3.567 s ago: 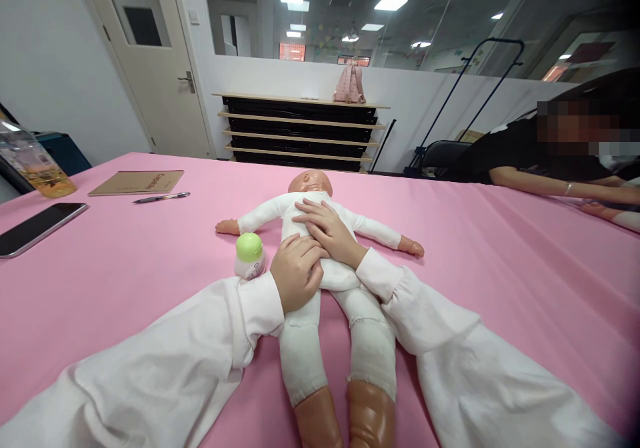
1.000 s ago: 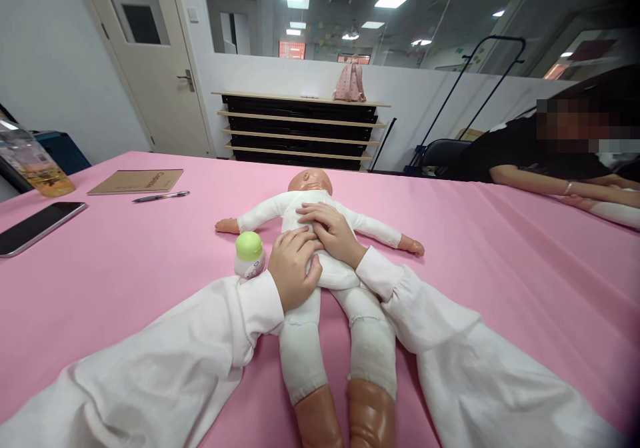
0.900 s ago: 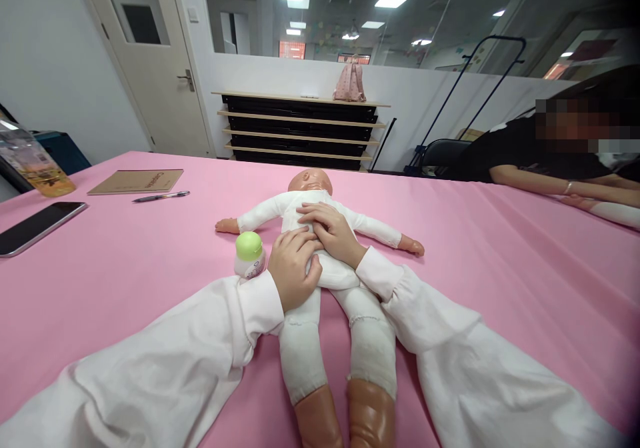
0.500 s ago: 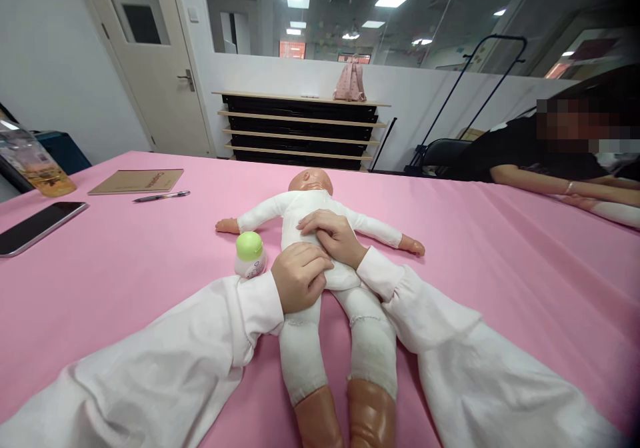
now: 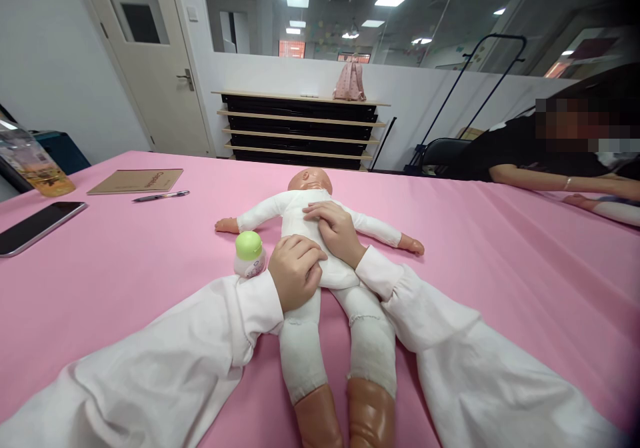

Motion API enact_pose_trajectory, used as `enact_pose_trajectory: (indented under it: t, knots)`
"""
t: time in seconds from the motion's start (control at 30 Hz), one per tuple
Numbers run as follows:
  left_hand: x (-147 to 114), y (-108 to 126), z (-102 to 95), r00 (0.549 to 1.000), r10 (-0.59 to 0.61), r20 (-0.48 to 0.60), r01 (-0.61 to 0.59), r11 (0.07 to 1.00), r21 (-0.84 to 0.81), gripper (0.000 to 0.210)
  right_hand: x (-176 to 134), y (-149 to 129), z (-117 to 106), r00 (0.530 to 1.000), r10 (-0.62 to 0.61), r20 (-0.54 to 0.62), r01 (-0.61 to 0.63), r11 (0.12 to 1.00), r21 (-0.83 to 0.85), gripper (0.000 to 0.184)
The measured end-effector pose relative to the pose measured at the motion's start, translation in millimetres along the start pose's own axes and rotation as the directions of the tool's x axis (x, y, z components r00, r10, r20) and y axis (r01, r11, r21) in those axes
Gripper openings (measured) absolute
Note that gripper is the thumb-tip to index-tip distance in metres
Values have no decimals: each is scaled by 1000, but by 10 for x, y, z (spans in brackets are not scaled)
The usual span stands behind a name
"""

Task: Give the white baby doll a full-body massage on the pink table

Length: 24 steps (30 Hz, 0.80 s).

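"What showed, head view?"
"The left hand (image 5: pixel 296 271) and right hand (image 5: pixel 338 233) rested, fingers loosely extended, on the doll (image 5: pixel 341 276), sprawled across a pink table (image 5: pixel 475 288); their palms I couldn't see."
"Handling?"
"Light, soft-bodied, I judged; best held around the middle."

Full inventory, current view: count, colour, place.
doll: 1, white, table centre
jar: 1, green lid, beside doll
pen: 1, dark, near notebook
notebook: 1, brown, table's left
phone: 1, black, left edge
bottle: 1, amber, left edge
tablecloth: 1, pink, under doll
backpack: 1, pink, on rack
rack: 1, black, behind table
door: 1, cream, back left
frame: 1, blue, back right
person: 1, black top, right
left hand: 1, white sleeve, on doll
right hand: 1, white sleeve, on doll
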<state>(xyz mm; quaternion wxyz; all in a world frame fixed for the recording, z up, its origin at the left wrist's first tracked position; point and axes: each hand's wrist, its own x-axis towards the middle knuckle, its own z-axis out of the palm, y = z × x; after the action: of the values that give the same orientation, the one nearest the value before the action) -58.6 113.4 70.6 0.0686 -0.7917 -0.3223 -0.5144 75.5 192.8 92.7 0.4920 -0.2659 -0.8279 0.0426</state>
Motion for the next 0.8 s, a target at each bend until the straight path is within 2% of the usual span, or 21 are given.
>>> enact_pose_trajectory:
  t: [0.07, 0.23, 0.4, 0.6, 0.8]
  knots:
    - [-4, -2, -4, 999, 47, -8, -47, 999, -28, 17, -6, -23, -18, 1000, -27, -10, 28, 999, 41, 29]
    - [3, 0, -19, 984, 177, -24, -179, 980, -83, 19, -6, -64, -48, 986, -150, 72, 140, 982, 124, 30]
    - [5, 0, -15, 961, 273, -50, -277, 954, -111, 17, 3, -57, -33, 990, -103, 97, 94, 991, 97, 33]
    - [16, -7, -22, 976, 219, 7, -216, 970, -114, 19, 11, -46, -15, 992, -78, 103, 69, 994, 84, 34]
    - [18, -2, -21, 982, 187, 10, -185, 976, -113, 20, 15, -58, -15, 993, -56, 104, 47, 995, 85, 33]
